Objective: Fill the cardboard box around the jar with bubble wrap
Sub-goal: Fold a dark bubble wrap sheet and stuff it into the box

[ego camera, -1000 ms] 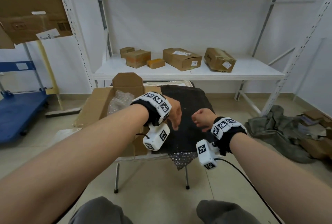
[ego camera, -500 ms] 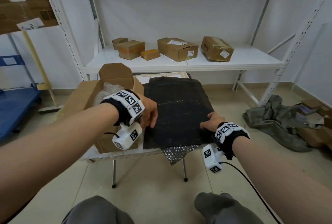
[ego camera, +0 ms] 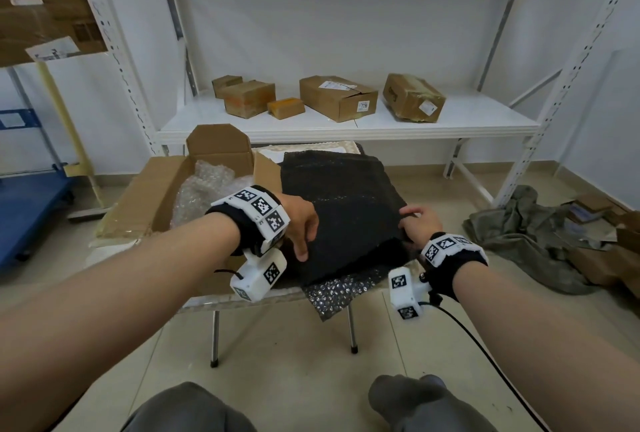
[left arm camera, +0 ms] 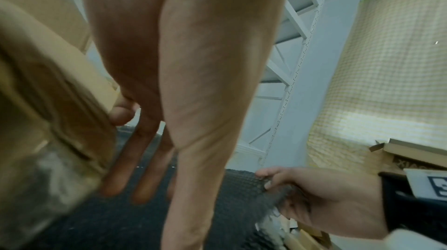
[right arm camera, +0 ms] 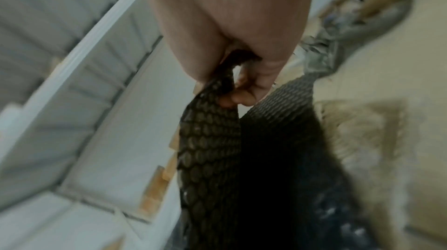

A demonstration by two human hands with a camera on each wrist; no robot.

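Standing at frame centre, the small table [ego camera: 207, 301] carries the open cardboard box [ego camera: 145, 203] at left, clear bubble wrap [ego camera: 204, 185] inside. Black bubble wrap [ego camera: 343, 210] lies right of it. The left hand [ego camera: 299, 220] rests straight fingers on it; the right hand [ego camera: 420, 227] pinches its right edge.
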